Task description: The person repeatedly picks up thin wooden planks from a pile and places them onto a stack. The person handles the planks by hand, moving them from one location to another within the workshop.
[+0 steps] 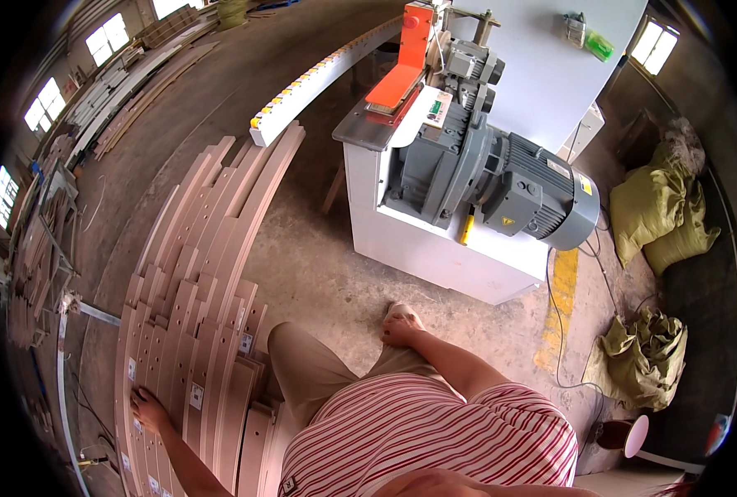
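My left hand [148,410] lies with fingers spread on a stack of long pinkish-brown boards [207,286] at my left. The boards have rows of small holes, and several carry white labels [196,396]. Their ends are staggered. My right hand [400,325] rests at my right knee, its fingers curled together, with no object visible in it. Both forearms are bare below a red-and-white striped shirt [435,431].
Ahead stands a white machine [435,265] with a large grey motor [542,190] and an orange guard [397,83]. A white roller rail [327,79] runs from it above the boards. Olive sacks [654,207] and a cable [561,348] lie at the right. More boards [137,74] lie far left.
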Tool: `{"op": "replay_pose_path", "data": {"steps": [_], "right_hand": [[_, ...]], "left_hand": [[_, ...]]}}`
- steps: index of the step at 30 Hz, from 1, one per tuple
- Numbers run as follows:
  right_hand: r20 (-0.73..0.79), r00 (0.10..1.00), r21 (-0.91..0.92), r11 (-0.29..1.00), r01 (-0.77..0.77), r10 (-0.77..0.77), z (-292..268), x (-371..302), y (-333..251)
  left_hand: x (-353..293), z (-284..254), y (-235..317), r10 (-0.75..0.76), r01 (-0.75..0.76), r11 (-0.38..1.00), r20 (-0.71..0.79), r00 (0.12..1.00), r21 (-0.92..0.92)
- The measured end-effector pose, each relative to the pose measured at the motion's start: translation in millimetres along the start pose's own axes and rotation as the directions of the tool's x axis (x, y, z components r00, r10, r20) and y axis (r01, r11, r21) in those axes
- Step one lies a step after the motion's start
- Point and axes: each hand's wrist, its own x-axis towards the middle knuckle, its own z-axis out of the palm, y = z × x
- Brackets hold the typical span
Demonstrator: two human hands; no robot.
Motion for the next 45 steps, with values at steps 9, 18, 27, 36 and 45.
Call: {"op": "replay_pose_path", "data": {"steps": [9,18,27,36,45], "right_hand": [[0.036,0.999,-0.028,1.0,-0.001,0.002,-2,0,-3],[0.013,1.0,-0.042,0.999,0.007,-0.006,-3,1,-4],[-0.019,1.0,-0.031,1.0,-0.004,0.004,6,6,2],[-0.012,1.0,-0.027,1.0,-0.014,0.013,8,8,1],[-0.562,0.72,-0.193,0.911,0.365,-0.407,-56,68,38]], "left_hand": [[-4,-3,1,-0.016,0.016,1.0,0.003,1.0,0.019],[-3,1,0,-0.013,0.014,1.0,-0.023,1.0,0.019],[-5,-1,2,-0.003,0.003,1.0,-0.027,1.0,0.025],[1,6,-3,0.002,-0.002,1.0,-0.021,1.0,0.008],[-3,-8,20,0.032,-0.033,0.999,-0.01,0.999,-0.042]]}}
